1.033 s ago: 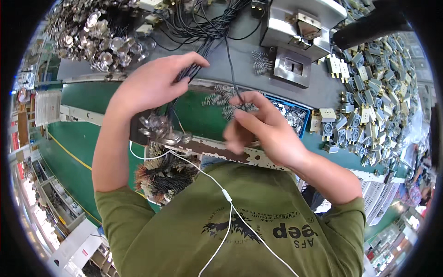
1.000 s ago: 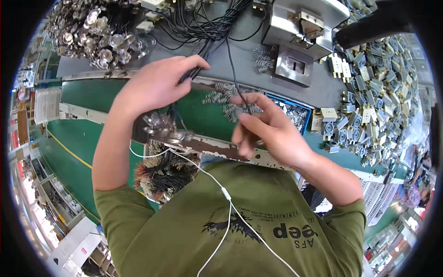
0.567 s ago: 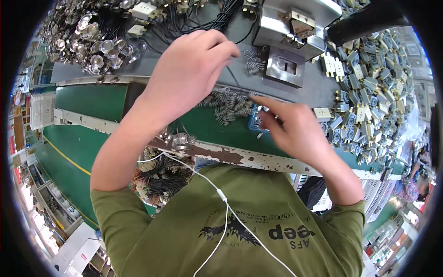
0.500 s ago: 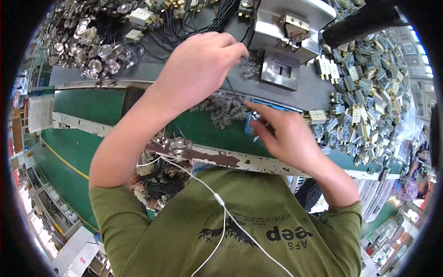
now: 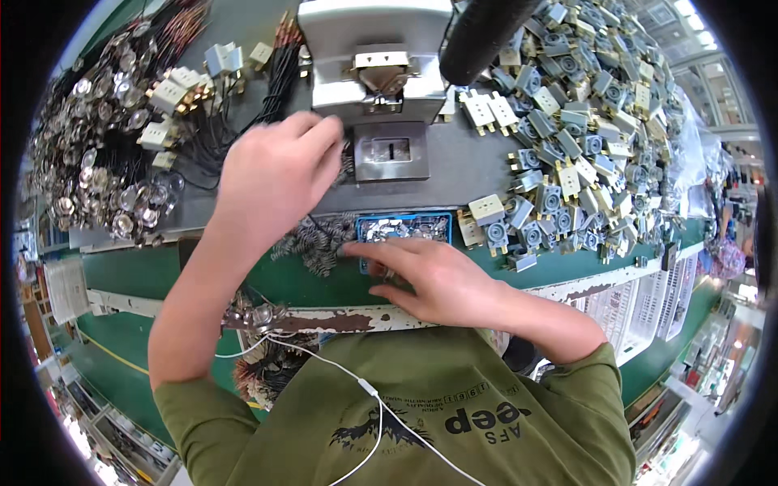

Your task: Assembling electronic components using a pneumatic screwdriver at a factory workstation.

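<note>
My left hand is raised over the bench, left of a metal fixture block. Its fingers are curled together, and a thin black wire shows just below it, seemingly held in them. Beneath lies a heap of small coil springs. My right hand reaches in from the right, index finger stretched to the near edge of the springs and thumb apart. Nothing shows between its fingers. Partly covered by that hand is a blue tray of small metal parts.
A steel press stands behind the block, with a black bar slanting beside it. Grey and cream plug pieces pile up on the right. Round metal cups and black leads crowd the left. White earphone cords hang over my shirt.
The view has turned, so the bench appears shifted left and lower. My right index finger has moved slightly to the near edge of the springs. My left hand remains beside the block.
</note>
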Tool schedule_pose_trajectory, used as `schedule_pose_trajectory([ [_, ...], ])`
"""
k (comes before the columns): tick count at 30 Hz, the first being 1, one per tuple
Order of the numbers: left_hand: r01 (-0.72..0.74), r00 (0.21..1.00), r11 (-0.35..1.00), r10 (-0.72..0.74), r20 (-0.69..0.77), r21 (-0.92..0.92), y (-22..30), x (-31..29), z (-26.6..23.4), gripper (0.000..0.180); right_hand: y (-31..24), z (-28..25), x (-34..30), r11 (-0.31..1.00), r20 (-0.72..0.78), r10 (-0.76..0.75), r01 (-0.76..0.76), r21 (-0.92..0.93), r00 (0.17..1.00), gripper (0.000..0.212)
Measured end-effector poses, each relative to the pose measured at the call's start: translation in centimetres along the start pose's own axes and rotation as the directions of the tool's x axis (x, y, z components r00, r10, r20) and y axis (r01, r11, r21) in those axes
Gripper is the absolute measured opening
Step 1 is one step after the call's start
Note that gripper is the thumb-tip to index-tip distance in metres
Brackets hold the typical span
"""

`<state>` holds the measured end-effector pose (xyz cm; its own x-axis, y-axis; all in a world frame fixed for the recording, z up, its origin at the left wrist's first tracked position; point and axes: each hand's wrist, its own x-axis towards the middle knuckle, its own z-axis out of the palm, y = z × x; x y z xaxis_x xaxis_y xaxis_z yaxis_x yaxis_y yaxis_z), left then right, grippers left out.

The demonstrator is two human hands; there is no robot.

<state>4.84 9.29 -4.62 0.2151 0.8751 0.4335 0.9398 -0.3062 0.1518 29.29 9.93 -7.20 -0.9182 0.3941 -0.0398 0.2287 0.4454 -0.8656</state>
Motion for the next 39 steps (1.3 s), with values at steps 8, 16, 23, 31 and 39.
schedule_pose_trajectory([
  [8, 0.348, 0.93, 0.83, -0.249, 0.269, -0.435, 1.7, -3.6, -1.6, 0.011, 3.4, -10.2, 2.3, 0.648, -0.489, -0.129, -0.3, -0.7, 0.863, 0.034],
  [16, 0.226, 0.966, 0.886, -0.149, 0.213, -0.405, 1.1, -3.9, -2.5, 0.018, 6.0, -12.8, 3.4, 0.845, -0.54, 0.009, -0.295, -0.445, 0.841, 0.034],
  [23, 0.282, 0.951, 0.846, -0.183, 0.25, -0.452, 0.8, -3.9, -2.3, 0.013, 2.3, -10.2, 1.2, 0.831, -0.373, 0.284, -0.032, 0.556, 0.883, 0.047],
  [31, 0.371, 0.923, 0.809, -0.27, 0.272, -0.455, -0.2, -5.0, -3.3, 0.017, 0.9, -10.0, 1.7, 0.84, -0.322, 0.243, -0.033, 0.541, 0.915, 0.034],
  [39, 0.368, 0.925, 0.806, -0.368, 0.094, -0.463, -2.4, -5.5, -4.5, 0.024, 2.7, -7.0, 5.0, 0.979, -0.25, 0.171, -0.193, -0.068, 0.953, 0.045],
])
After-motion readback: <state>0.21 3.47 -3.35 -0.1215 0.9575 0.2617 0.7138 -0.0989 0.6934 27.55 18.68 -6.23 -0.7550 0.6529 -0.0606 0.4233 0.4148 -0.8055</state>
